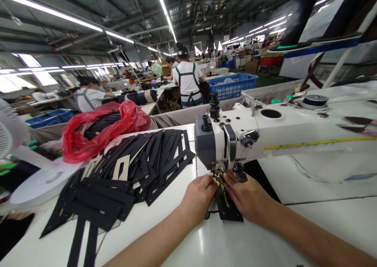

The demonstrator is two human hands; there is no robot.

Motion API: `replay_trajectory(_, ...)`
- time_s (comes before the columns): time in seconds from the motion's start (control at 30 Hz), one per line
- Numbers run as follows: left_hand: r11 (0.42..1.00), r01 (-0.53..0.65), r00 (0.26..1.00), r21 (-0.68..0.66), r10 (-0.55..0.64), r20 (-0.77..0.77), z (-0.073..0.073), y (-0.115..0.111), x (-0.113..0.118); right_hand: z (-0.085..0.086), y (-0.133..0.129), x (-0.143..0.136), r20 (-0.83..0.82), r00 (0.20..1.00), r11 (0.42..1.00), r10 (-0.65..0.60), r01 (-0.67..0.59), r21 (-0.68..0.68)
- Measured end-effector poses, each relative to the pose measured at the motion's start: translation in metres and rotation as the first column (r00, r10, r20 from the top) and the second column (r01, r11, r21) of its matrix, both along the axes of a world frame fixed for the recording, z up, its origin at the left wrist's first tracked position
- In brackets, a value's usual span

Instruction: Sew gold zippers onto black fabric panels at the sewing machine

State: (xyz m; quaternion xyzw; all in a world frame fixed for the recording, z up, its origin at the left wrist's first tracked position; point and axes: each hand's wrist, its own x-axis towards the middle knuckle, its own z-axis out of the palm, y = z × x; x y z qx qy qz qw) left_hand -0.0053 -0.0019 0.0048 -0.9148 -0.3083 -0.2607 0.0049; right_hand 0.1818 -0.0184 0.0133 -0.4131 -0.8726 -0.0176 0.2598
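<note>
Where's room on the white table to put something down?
Bare white table lies between black pieces and left forearm, and between right forearm and sewing machine. Crowded spots: the pieces, red bag and fan at left; under the machine, where left hand and right hand touch black strip.

No text, brand or number can be read with certainty. On the arm of the white machine [285, 121], a yellow tape [318, 143] is seen, marked with fine dark graduations, but its figures are too small to be made out. On the machine's bed a blue mark [363, 177] is shown, in which no letters can be distinguished. On a worker's cap [184, 55], a pale patch [180, 52] is likewise illegible.
</note>
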Motion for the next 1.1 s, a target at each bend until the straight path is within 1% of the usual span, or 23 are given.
replay_trajectory(0.1, 1.0, -0.009, 1.0, 0.004, 0.009, 0.0, 0.003, -0.002, 0.0, -0.001, 0.0, 0.002, -0.024, 1.0, 1.0, -0.016, 0.017, 0.022)
replay_trajectory(0.2, 0.997, 0.034, 0.999, 0.068, -0.035, 0.013, 0.004, -0.009, 0.0, -0.004, -0.002, 0.005, -0.001, 1.0, 0.999, -0.03, 0.03, 0.04)
replay_trajectory(0.3, 0.991, 0.056, 0.997, 0.124, -0.061, 0.036, 0.002, -0.015, 0.0, -0.009, -0.004, 0.007, 0.021, 0.999, 0.996, -0.031, 0.029, 0.08)
replay_trajectory(0.43, 0.995, 0.043, 0.998, 0.088, -0.048, 0.051, -0.001, -0.016, 0.001, -0.015, -0.002, 0.008, 0.024, 0.999, 0.996, -0.032, 0.029, 0.087)
replay_trajectory(0.53, 0.999, 0.032, 0.998, 0.039, -0.034, 0.056, 0.001, -0.014, 0.002, -0.016, 0.002, 0.009, 0.006, 1.0, 0.998, -0.029, 0.029, 0.062)
replay_trajectory(0.63, 1.0, 0.029, 0.999, -0.008, -0.029, 0.038, 0.004, -0.013, 0.003, -0.014, 0.004, 0.008, -0.05, 0.998, 0.999, -0.035, 0.036, 0.021)
replay_trajectory(0.73, 0.999, 0.009, 1.0, -0.035, -0.008, 0.022, 0.003, -0.013, 0.004, -0.011, 0.002, 0.005, -0.097, 0.989, 0.994, -0.11, 0.109, -0.011)
replay_trajectory(0.83, 0.997, -0.033, 0.999, -0.069, 0.033, 0.0, 0.001, -0.014, 0.004, -0.01, 0.0, 0.001, -0.07, 0.962, 0.964, -0.262, 0.258, -0.063)
replay_trajectory(0.9, 0.997, -0.044, 0.999, -0.07, 0.044, -0.009, 0.0, -0.015, 0.003, -0.009, 0.001, -0.001, -0.046, 0.944, 0.943, -0.325, 0.32, -0.095)
replay_trajectory(0.97, 0.999, -0.025, 1.0, -0.043, 0.025, 0.001, 0.0, -0.017, 0.002, -0.007, 0.003, -0.002, -0.036, 0.939, 0.935, -0.342, 0.336, -0.115)
replay_trajectory(1.1, 0.998, 0.017, 1.0, 0.067, -0.017, 0.002, -0.001, -0.021, 0.001, -0.004, 0.008, -0.001, -0.021, 0.93, 0.922, -0.367, 0.36, -0.142)
